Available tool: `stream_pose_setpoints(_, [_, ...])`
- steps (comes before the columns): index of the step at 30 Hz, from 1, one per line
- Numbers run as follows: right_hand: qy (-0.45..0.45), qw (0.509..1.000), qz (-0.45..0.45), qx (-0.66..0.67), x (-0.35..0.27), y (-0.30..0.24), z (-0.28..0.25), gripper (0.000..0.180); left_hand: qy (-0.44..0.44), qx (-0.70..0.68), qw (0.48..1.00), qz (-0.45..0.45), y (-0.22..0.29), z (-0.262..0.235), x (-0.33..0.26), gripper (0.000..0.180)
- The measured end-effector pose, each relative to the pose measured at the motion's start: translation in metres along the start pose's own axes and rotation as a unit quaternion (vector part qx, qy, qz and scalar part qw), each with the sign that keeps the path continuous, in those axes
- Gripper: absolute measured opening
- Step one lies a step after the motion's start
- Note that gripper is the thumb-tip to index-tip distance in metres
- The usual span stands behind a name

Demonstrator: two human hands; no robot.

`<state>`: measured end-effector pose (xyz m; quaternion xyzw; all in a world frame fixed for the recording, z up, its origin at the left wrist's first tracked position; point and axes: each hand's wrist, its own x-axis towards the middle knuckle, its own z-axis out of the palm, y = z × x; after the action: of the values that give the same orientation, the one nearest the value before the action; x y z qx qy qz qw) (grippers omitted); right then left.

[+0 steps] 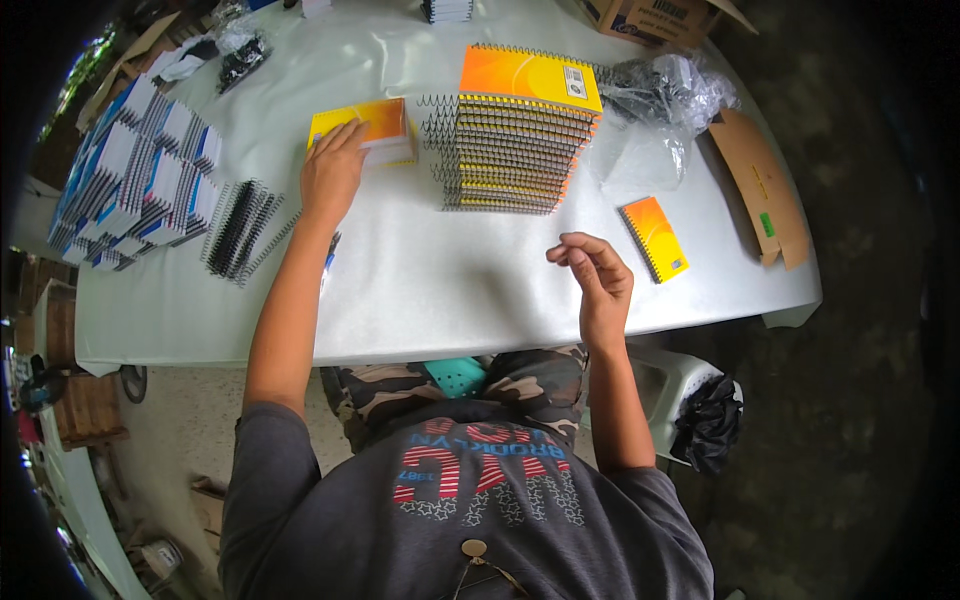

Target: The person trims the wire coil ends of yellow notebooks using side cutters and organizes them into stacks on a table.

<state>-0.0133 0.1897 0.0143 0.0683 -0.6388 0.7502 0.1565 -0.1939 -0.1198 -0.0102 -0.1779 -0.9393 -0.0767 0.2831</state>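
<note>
My left hand (336, 165) lies over the left end of a yellow and orange block of notebook sheets or covers (388, 122), with its fingers stretched across the top. Whether that block is bound, I cannot tell. Empty as far as I can see, my right hand (601, 280) hovers above the table's near part with loosely bent fingers, the thumb close to them. Just beyond it rises a tall stack of spiral notebooks (530, 80), orange and yellow on top. To its right lies a small spiral notebook (655, 238), flat on the table.
Black spiral coils (240, 228) lie left of my forearm, near stacked blue-and-white spiral notebooks (140, 180). Clear plastic wrap (665, 100) and a cardboard piece (762, 190) occupy the right side. A cardboard box (650, 18) stands at the far edge of the white-covered table (430, 290).
</note>
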Motion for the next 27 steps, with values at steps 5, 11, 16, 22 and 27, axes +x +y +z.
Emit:
stream_pose_setpoints(5, [-0.057,0.990,0.126,0.034,-0.013,0.013,-0.001,0.021,0.006,-0.054,0.999,0.003,-0.005,-0.006,-0.011,0.034])
stream_pose_setpoints(11, [-0.126,0.967,0.215,0.062,-0.019,0.030,0.016,0.025,-0.028,-0.020,0.999,0.020,-0.013,-0.007,-0.003,0.037])
stream_pose_setpoints(16, [-0.121,0.965,0.219,0.072,-0.015,0.026,0.026,0.025,-0.031,-0.035,0.999,0.017,-0.023,-0.005,0.010,0.039])
stream_pose_setpoints(22, [-0.089,0.966,0.220,0.106,-0.008,0.024,0.022,0.025,0.040,-0.394,0.918,-0.012,0.108,-0.080,0.058,0.041])
stream_pose_setpoints(27, [-0.085,0.971,0.200,0.098,-0.005,0.013,0.024,0.023,0.105,-0.155,0.964,0.189,0.128,-0.059,0.077,0.035])
